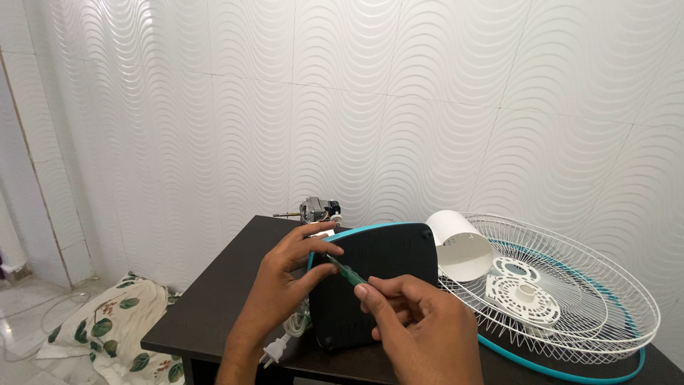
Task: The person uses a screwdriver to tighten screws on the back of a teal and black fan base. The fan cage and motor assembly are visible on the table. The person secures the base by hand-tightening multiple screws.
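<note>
Head view
Left hand (288, 274): fingers curled round the left edge of the base (374, 285), thumb and forefinger pressed together near the screwdriver tip, steadying the base upright.
Right hand (420, 328): low in the middle, fingers closed, pinching the screwdriver (347, 272) by its handle end.
Screwdriver: thin, green, slanting up and left from the right hand, its tip against the upper left part of the base underside, just beside the left thumb.
Base: black underside facing the camera, teal rim along top and left, standing on edge on the table (214, 299), between both hands.
Cord (292, 328): white, bunched at the lower left of the base, its plug (272, 351) lying at the table's front edge, under the left wrist.
Motor (317, 210): metal, with a shaft pointing left, at the table's back edge, behind the base.
Cover (463, 246): white, rounded, lying on its side just right of the base, touching the grille.
Grille (570, 285): white wire guard with teal ring, lying flat on the table's right side, a white round hub (524, 296) resting in it.
Cloth (117, 324): leaf-patterned, on the floor left of the table.
Wall (427, 107): white wavy tiles behind.
</note>
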